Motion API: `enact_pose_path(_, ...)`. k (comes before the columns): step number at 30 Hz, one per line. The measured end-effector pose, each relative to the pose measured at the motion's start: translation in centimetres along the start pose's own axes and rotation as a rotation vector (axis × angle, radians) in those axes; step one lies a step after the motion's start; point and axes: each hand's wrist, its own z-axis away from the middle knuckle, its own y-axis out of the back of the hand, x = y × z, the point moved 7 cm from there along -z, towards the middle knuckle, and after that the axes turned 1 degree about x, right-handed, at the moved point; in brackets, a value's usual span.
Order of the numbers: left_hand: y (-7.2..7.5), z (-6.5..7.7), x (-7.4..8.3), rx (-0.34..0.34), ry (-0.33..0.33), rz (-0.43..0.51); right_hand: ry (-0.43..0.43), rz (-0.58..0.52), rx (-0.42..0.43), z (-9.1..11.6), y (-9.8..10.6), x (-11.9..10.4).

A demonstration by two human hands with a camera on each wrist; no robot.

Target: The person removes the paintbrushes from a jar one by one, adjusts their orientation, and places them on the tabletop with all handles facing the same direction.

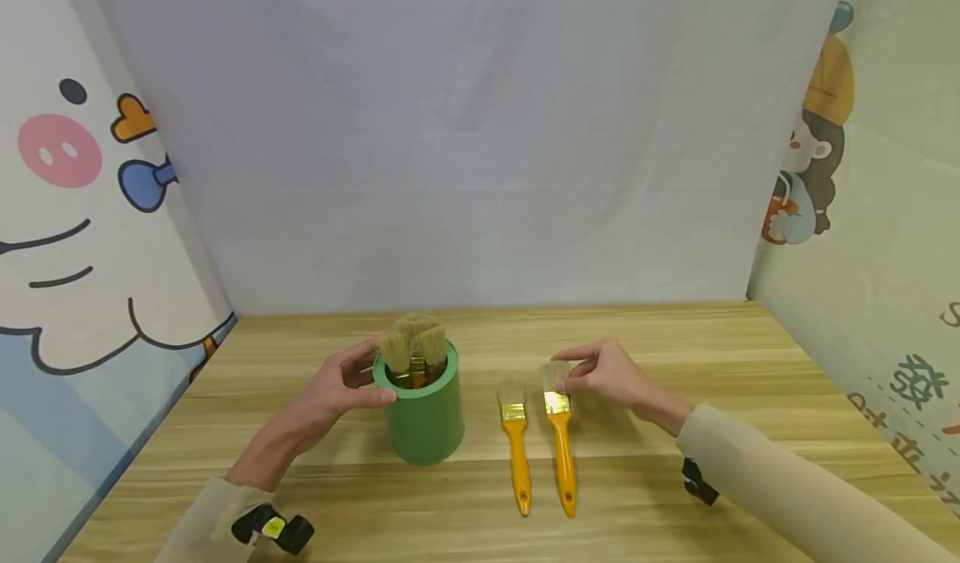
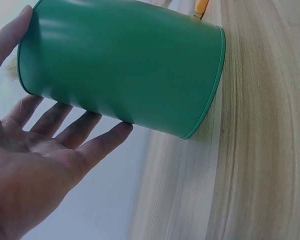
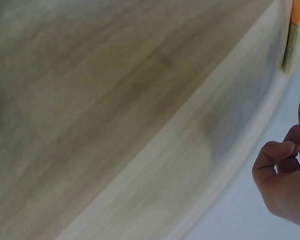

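A green cylindrical pot [image 1: 425,425] stands upright on the table with several paintbrushes [image 1: 412,342] in it, bristles up. My left hand [image 1: 337,388] holds the pot near its rim. In the left wrist view the thumb lies at the rim and the fingers [image 2: 102,140] press along the pot's side. To the right, two paintbrushes with orange handles lie side by side, bristles facing away from me. My right hand [image 1: 611,375] is at the bristles of the right paintbrush [image 1: 562,446], thumb and forefinger apart on either side of them. The left paintbrush [image 1: 516,454] lies between it and the pot.
The wooden table [image 1: 667,496] runs back to a pale cloth backdrop [image 1: 480,171]. Printed panels with cartoon figures stand at the left and right sides. Each wrist wears a small black camera, such as the left camera [image 1: 273,528].
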Motion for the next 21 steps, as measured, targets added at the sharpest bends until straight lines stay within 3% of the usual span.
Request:
enact_pose_path(13, 0.0, 0.0, 0.0, -0.003, 0.007, 0.002, -0.059, 0.047, -0.009, -0.6, -0.9, 1.1)
enact_pose_path(21, 0.1, 0.0, 0.0, 0.004, 0.001, -0.007, -0.051, 0.097, -0.009, -0.9, -0.9, 1.5)
